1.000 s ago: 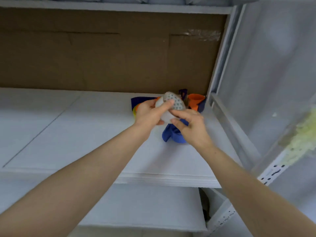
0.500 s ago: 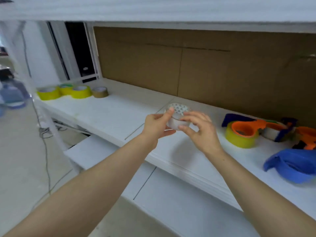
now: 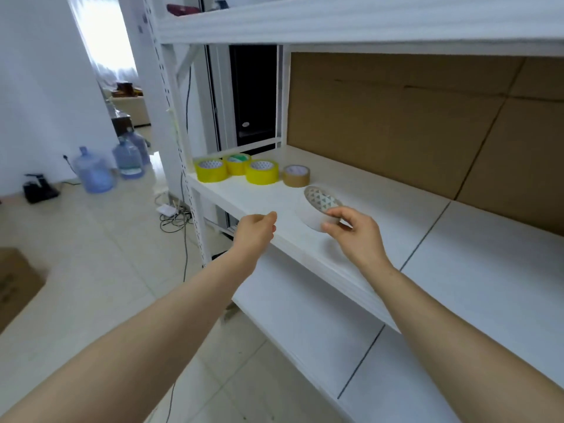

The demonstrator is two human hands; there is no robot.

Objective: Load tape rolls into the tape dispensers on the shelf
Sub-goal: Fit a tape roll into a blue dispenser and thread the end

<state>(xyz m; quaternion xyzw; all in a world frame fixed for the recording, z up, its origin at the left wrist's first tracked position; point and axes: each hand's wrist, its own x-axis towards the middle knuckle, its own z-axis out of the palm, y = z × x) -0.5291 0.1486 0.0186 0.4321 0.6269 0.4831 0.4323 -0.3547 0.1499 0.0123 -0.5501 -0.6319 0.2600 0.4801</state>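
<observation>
Head view, three yellow rolls (image 3: 211, 170) (image 3: 236, 163) (image 3: 262, 172), one brown roll (image 3: 296, 175), one white roll (image 3: 316, 212)

A white metal shelving unit (image 3: 335, 22) stood on pale glossy floor tiles (image 3: 100, 270), its back lined with brown cardboard sheets (image 3: 396, 123). Behind its left end was a dark glazed door (image 3: 253, 93). Three blue water-cooler bottles (image 3: 128, 158) stood on the floor near a plain white wall (image 3: 36, 87), with a small black device (image 3: 39, 189) beside them. A tangle of cables (image 3: 174, 218) lay by the shelving post. Bright daylight (image 3: 103, 35) came in from the far room, and a cardboard box (image 3: 15, 285) sat at the left edge
</observation>
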